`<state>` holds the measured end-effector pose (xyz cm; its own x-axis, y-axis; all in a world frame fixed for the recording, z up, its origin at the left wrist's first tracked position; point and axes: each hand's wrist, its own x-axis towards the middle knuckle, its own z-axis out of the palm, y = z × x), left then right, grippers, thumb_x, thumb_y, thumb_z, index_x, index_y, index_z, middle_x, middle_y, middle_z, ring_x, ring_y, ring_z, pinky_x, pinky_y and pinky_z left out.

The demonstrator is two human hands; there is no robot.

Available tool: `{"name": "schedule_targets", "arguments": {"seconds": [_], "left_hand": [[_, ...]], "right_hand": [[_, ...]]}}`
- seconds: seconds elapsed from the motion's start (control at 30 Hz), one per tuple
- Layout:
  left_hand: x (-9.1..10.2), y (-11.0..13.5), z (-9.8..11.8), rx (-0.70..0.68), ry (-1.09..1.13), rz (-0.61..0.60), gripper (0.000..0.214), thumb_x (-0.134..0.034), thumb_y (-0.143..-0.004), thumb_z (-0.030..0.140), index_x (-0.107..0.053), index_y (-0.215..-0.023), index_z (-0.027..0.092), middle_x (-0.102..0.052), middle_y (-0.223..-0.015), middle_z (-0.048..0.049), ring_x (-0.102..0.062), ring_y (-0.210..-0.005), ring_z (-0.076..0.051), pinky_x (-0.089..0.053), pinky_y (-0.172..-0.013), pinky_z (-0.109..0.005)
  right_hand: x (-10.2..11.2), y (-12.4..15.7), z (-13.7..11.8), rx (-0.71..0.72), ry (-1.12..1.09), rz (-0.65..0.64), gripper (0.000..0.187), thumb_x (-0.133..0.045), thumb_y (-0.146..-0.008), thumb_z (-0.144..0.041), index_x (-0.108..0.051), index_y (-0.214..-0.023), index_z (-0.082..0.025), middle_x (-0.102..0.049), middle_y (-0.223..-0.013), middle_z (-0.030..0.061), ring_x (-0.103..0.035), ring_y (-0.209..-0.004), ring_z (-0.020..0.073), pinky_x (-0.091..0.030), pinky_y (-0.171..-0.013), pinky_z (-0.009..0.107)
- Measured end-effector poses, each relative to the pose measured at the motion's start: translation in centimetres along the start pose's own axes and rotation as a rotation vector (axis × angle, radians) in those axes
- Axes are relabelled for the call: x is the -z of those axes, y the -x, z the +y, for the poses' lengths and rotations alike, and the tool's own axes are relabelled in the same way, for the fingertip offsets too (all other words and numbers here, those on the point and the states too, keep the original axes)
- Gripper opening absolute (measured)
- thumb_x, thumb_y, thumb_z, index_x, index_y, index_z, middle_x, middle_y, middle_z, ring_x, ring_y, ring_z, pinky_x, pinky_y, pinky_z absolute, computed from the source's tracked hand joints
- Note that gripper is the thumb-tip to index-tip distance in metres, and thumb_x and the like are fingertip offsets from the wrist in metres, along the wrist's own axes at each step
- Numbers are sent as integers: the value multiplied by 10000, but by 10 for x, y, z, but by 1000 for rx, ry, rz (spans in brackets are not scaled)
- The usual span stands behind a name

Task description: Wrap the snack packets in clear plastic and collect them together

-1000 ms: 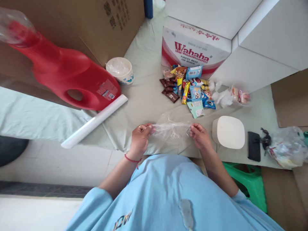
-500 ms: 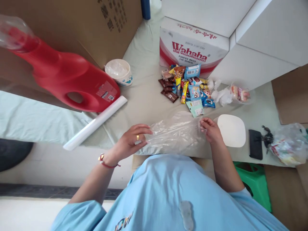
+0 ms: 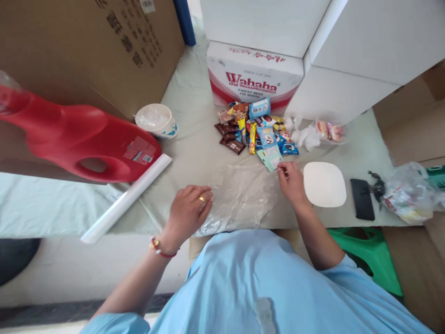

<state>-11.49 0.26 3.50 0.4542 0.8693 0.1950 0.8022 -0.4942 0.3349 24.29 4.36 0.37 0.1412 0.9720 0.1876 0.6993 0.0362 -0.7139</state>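
A clear plastic bag (image 3: pixel 239 197) lies spread flat on the cloth-covered table in front of me. At its left edge is my left hand (image 3: pixel 189 206), fingers curled and closed on the film. My right hand (image 3: pixel 292 182) reaches past the bag's right side, its bent fingertips on the lower corner of a light green snack packet (image 3: pixel 270 157). That packet lies at the near edge of a pile of wrapped snacks (image 3: pixel 255 127), with brown, yellow and blue wrappers. Beside my right forearm sits a white rounded-square lid (image 3: pixel 324 184).
A red detergent bottle (image 3: pixel 93 144) and a white roll (image 3: pixel 127 199) lie left, near a paper bowl (image 3: pixel 157 121). Behind the snacks stands a Wahaha carton (image 3: pixel 253 76). At right are a plastic tub (image 3: pixel 332 132), a black phone (image 3: pixel 362 199) and a filled plastic bag (image 3: pixel 406 192).
The bag, held raised between both hands before, now lies flat. My right hand has let go of it and moved forward to the light green packet; my left hand stays at the bag's left edge.
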Motion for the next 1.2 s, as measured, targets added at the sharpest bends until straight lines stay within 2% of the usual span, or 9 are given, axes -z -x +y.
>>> {"name": "schedule_targets", "arguments": {"seconds": [0.07,0.17,0.27,0.37,0.57,0.8,0.93,1.1,1.2], "left_hand": [[-23,-13,9,-72,-4,-64,356,-464,-1065,379,-746,-1224,229,-719,-1383,-113,-627,-1297,-298,-462,-1082,-502],[-59,-23,13,-56,-29,-176,488,-392,-1080,407,-602,-1482,228,-515,-1623,-131,-457,-1511,-321,-290,-1239,-594],[-80,-21,5,19,-56,-215,562,-335,-1085,412,-446,-1610,245,-382,-1703,-126,-384,-1565,-314,-156,-1280,-639],[-85,-14,-4,90,-67,-173,613,-325,-1083,444,-337,-1662,243,-360,-1712,-125,-368,-1575,-312,-70,-1294,-646],[-85,-8,-5,163,-66,-127,671,-375,-1064,493,-260,-1687,273,-286,-1738,-139,-325,-1596,-331,-31,-1288,-663],[-84,-10,-5,153,-56,-135,648,-378,-1069,491,-303,-1674,273,-287,-1737,-143,-333,-1593,-334,-59,-1281,-682],[-81,-11,-3,166,-50,-145,625,-383,-1068,487,-353,-1655,274,-304,-1733,-136,-336,-1592,-329,-68,-1285,-670],[-79,-12,-1,178,-27,-150,628,-397,-1061,486,-366,-1649,267,-309,-1731,-140,-345,-1588,-335,-70,-1284,-672],[-80,-12,-1,176,-19,-137,630,-401,-1058,489,-365,-1649,272,-309,-1731,-141,-335,-1593,-332,-60,-1284,-673]], "right_hand": [[-7,20,-14,191,120,-23,333,-493,-1025,-319,-691,-1259,-189,-671,-1340,174,-611,-1272,297,-500,-1100,502],[-22,55,-16,400,219,-279,454,-516,-1047,-320,-590,-1474,-187,-509,-1603,153,-421,-1521,286,-372,-1256,503],[-27,82,6,364,302,-422,523,-541,-1046,-349,-537,-1544,-188,-438,-1669,135,-331,-1584,304,-332,-1280,546],[-14,93,31,266,275,-383,498,-500,-1063,-340,-550,-1534,-188,-454,-1658,141,-383,-1558,300,-363,-1258,556],[10,43,36,143,136,-199,337,-475,-1059,-365,-726,-1233,-220,-732,-1268,138,-657,-1202,282,-523,-1077,508],[-32,-52,31,-49,384,45,551,-635,-938,-402,-588,-1386,-85,-640,-1308,259,-536,-1268,403,-419,-1112,614],[-40,-48,33,-103,362,66,462,-640,-914,-365,-637,-1284,-89,-648,-1164,229,-568,-1187,388,-447,-1070,609],[5,-14,7,-73,228,176,434,-577,-965,-410,-624,-1331,-181,-646,-1220,176,-615,-1162,348,-511,-1018,530],[25,1,-20,-63,-47,3,545,-647,-955,-490,-577,-1424,-220,-702,-1233,128,-669,-1110,307,-553,-980,465]]}}
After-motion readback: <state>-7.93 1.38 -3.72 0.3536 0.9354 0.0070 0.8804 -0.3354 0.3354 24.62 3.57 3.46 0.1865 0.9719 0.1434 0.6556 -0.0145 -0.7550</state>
